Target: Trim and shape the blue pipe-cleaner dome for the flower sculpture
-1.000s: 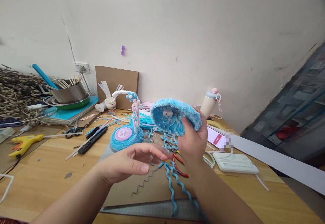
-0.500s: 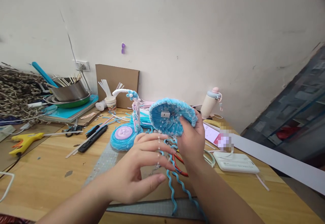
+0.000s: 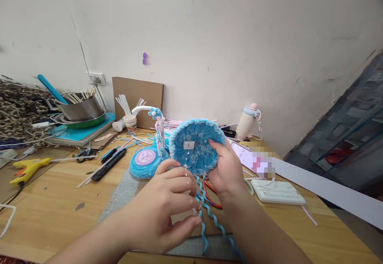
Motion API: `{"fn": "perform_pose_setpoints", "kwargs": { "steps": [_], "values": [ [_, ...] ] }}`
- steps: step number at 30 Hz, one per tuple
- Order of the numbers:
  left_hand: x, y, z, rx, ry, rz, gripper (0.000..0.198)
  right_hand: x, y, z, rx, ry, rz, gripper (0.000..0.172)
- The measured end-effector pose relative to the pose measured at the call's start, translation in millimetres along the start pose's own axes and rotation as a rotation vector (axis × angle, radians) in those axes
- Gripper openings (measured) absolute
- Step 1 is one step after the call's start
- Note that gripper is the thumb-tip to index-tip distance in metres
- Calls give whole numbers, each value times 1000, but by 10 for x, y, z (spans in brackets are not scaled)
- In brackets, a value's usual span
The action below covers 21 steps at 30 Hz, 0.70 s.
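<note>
The right hand point(image 3: 228, 169) clamps its fingers on the rim of a fuzzy blue pipe-cleaner dome point(image 3: 194, 146) (underside facing the camera), raised just right of the blue-and-pink disc point(image 3: 145, 159). The left hand point(image 3: 167, 212) pinches its fingers together on a beaded strand point(image 3: 186, 174) hanging from the dome.

head cam | forward-down; close over hands point(image 3: 167, 212) | single view

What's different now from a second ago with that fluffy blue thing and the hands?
The right hand has tipped the blue dome so its underside faces the camera. The left hand rose and seems to have pinched the beaded strand hanging below it. Unchanged: the right hand's grip, the glue gun, the bottle.
</note>
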<state>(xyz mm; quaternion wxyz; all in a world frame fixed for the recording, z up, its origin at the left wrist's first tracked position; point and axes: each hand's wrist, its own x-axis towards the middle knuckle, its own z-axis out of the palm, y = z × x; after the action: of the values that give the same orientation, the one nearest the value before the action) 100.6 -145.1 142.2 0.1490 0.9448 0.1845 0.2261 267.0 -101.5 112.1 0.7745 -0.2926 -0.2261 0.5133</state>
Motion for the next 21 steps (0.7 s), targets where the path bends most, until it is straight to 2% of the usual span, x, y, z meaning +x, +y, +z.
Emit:
{"fn": "perform_pose_setpoints", "kwargs": {
  "steps": [4,8,10,12,15,18,21],
  "values": [
    [-21,39,-1,3,-58,28,20,18,4,-3,48,-6,124,38],
    [-101,-38,73,-102,42,5,49,9,23,-8,2,3,54,38],
    [-134,-97,102,-236,119,-53,55,-14,28,11,-31,-2,-13,36],
    [-146,-155,114,-449,167,-163,52,-40,33,39,-52,-11,-62,33],
    [-122,-239,117,-787,222,-283,49,-62,47,72,-56,-9,-63,32],
    [-83,-319,130,-1043,278,-265,52,-63,68,80,-50,-4,-30,34],
    [-63,-379,148,-1136,310,-273,57,-53,96,68,-51,-5,-35,34]
  ]
}}
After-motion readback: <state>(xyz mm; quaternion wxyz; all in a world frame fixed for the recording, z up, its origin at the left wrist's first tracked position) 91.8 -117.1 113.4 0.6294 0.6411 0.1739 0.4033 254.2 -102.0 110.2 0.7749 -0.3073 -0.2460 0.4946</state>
